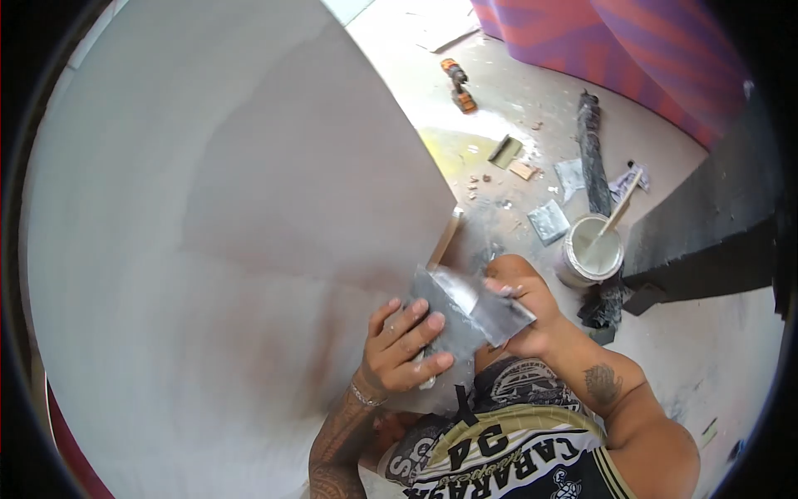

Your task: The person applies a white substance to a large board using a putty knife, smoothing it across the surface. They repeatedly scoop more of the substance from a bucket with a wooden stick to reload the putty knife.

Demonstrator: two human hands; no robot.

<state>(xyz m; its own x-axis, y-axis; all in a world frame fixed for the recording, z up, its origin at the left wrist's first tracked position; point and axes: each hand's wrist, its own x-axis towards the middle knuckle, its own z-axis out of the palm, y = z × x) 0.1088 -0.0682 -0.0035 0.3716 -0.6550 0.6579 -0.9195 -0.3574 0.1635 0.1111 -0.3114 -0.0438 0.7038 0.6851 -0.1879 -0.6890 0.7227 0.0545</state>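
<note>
My left hand [407, 345] is wrapped round a flat grey putty blade [449, 333], with its fingers laid across the face. My right hand [529, 309] grips a second, shinier putty blade [505, 323]. The two blades meet and overlap in front of my body, and pale smears mark them. Light filler-like residue coats some fingertips of both hands. To the left of my hands stands a large smooth grey-white panel [316, 166]. The rear parts of both blades are hidden by my fingers.
A bucket of whitish paste [594, 249] holds a wooden stick [623, 202] on the right. Near it lie a black wrapped bundle [591, 145] and a grey square pad [549, 222]. An orange-black cordless drill [459, 86] rests farther off. A dark beam [706, 241] stands at right.
</note>
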